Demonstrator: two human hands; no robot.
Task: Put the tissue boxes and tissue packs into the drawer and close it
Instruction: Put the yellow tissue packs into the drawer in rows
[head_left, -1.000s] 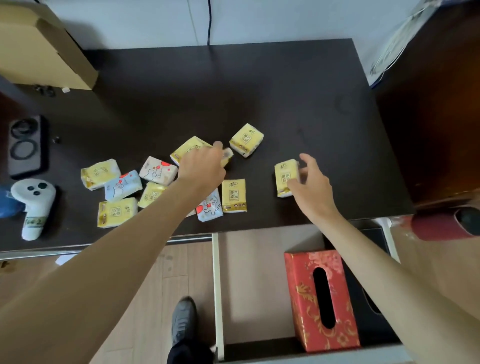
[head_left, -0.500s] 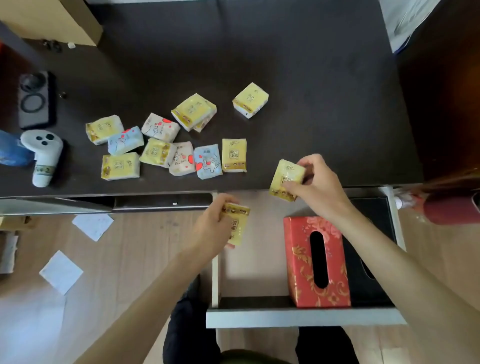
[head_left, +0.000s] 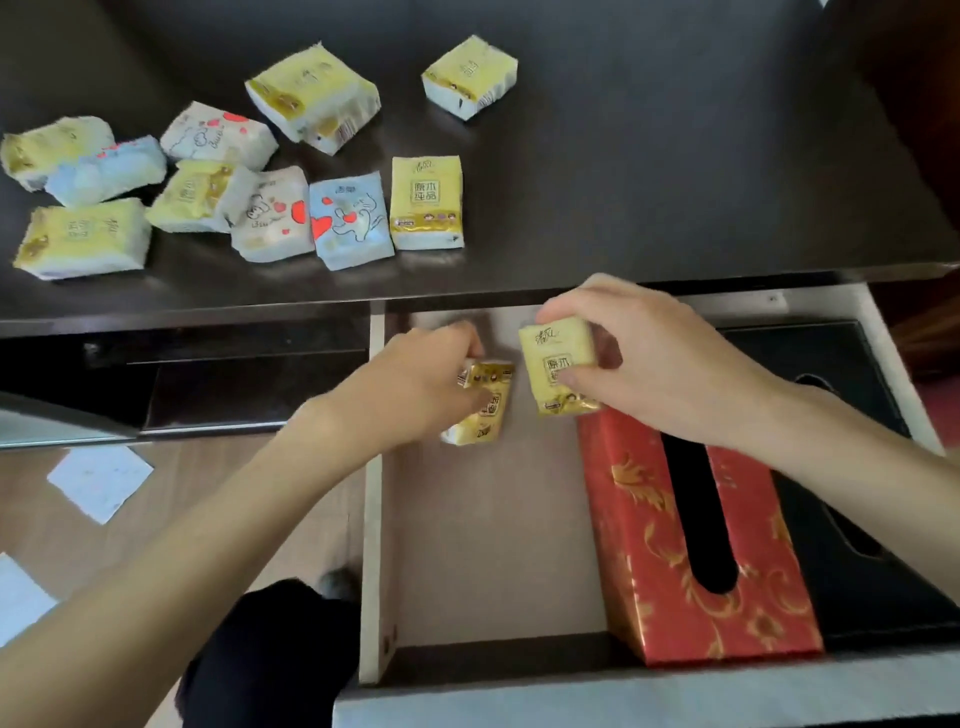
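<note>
The drawer (head_left: 372, 545) below the dark desk stands pulled out. A red tissue box (head_left: 639, 525) with gold pattern lies in it, and a black tissue box (head_left: 831, 582) lies to its right. My left hand (head_left: 415, 384) grips a yellow tissue pack (head_left: 485, 410) low over the drawer's back left part. My right hand (head_left: 660, 358) holds another yellow tissue pack (head_left: 556, 364) just beside it, above the red box's far end. Several more packs, yellow, white and blue (head_left: 349, 218), lie scattered on the desk top (head_left: 649, 171).
The drawer floor (head_left: 493, 545) left of the red box is bare. White paper sheets (head_left: 98, 480) lie on the wooden floor at the left. My dark-clothed leg (head_left: 270, 654) is beside the drawer's left wall.
Both hands picked one yellow pack each off the desk and carried them toward me, down into the open drawer. The view tilted downward.
</note>
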